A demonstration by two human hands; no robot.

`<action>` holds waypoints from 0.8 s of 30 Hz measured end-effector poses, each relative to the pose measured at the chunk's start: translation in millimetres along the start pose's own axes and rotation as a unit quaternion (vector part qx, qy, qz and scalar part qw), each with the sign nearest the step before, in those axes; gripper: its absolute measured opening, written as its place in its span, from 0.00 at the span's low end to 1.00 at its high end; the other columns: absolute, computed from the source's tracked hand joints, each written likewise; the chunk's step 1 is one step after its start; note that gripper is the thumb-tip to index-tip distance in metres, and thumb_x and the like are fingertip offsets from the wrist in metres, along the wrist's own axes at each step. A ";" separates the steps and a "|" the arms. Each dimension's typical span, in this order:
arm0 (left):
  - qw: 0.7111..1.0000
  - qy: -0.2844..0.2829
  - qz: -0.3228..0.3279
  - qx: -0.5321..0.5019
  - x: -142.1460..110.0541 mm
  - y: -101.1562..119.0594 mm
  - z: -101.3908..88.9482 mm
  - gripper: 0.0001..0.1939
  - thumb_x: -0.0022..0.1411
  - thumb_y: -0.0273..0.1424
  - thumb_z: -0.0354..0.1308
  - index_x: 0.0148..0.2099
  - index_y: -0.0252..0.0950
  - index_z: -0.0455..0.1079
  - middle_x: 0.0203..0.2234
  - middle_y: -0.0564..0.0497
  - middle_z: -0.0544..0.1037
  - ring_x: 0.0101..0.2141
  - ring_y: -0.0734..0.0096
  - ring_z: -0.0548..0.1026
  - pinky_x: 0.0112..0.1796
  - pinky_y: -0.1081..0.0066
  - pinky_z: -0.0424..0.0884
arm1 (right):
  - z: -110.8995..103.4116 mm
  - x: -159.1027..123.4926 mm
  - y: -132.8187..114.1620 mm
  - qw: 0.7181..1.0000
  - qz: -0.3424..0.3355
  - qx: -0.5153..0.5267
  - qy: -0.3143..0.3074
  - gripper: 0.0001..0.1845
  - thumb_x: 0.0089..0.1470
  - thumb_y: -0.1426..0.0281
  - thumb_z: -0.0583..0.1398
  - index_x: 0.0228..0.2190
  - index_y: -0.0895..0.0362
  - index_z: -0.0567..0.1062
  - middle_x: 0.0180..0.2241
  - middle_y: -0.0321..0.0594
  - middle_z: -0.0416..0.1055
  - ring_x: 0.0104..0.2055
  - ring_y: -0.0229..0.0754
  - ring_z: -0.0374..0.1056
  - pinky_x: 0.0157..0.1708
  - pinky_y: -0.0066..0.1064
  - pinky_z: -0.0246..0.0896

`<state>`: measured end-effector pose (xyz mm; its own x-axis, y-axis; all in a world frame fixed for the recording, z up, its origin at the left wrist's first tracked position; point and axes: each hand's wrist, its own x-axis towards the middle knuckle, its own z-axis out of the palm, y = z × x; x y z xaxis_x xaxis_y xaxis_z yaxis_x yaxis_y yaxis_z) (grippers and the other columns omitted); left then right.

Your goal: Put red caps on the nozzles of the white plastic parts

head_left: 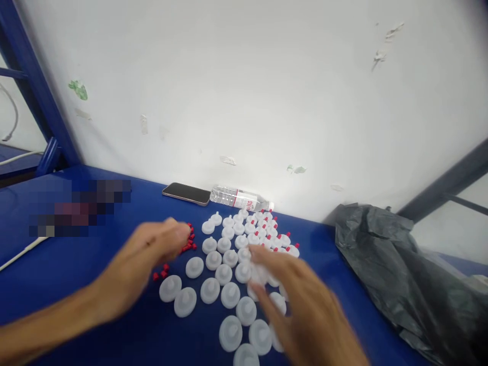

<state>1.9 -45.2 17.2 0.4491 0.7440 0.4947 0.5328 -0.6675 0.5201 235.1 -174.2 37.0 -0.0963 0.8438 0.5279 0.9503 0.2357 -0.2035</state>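
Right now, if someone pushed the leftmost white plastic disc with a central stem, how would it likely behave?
The white, stem-topped disc would likely slide rather than roll, lying flat on the blue table. Its even, round rim suggests stiff, light plastic. Pushed rightward, it may bump the neighbouring white disc close beside it.

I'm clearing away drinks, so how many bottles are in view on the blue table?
1: the clear bottle, lying on its side near the wall, just right of the phone. The dark plastic bag could hide others.
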 end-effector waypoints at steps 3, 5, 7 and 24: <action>0.994 0.078 -0.058 -0.052 19.6 -12.0 -4.5 0.21 0.66 0.41 0.38 0.19 0.48 0.47 0.15 0.65 0.54 0.18 0.74 0.55 0.23 0.69 0.61 | -21.8 -6.0 37.6 0.997 0.068 -0.027 0.011 0.20 0.60 0.62 0.55 0.54 0.46 0.68 0.47 0.38 0.76 0.45 0.48 0.74 0.47 0.39 0.72; 0.998 0.065 -0.022 0.008 27.1 -16.6 -2.7 0.20 0.63 0.43 0.40 0.19 0.48 0.50 0.15 0.65 0.56 0.19 0.73 0.58 0.25 0.68 0.61 | -30.5 -9.4 55.2 0.994 0.100 -0.033 0.013 0.16 0.61 0.61 0.54 0.49 0.47 0.72 0.45 0.38 0.76 0.45 0.48 0.74 0.48 0.40 0.71; 0.996 0.035 0.021 0.075 28.5 -19.3 2.2 0.18 0.62 0.43 0.42 0.21 0.48 0.56 0.15 0.64 0.63 0.22 0.71 0.62 0.27 0.67 0.63 | -31.2 -12.0 64.2 0.994 0.107 -0.033 -0.001 0.14 0.62 0.62 0.52 0.45 0.49 0.74 0.46 0.38 0.75 0.46 0.48 0.73 0.49 0.42 0.70; 0.986 -0.004 0.041 0.163 24.5 -37.2 15.9 0.09 0.57 0.38 0.49 0.26 0.48 0.66 0.22 0.58 0.77 0.28 0.65 0.69 0.32 0.64 0.67 | -5.0 -29.0 78.5 0.995 0.071 -0.042 -0.057 0.17 0.62 0.63 0.51 0.45 0.51 0.76 0.44 0.41 0.77 0.51 0.51 0.70 0.52 0.51 0.69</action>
<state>4.5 -1.6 -1.1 0.5062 0.6887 0.5191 0.6957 -0.6818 0.2262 313.9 -182.6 9.8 0.0128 0.9161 0.4007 0.9776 0.0728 -0.1976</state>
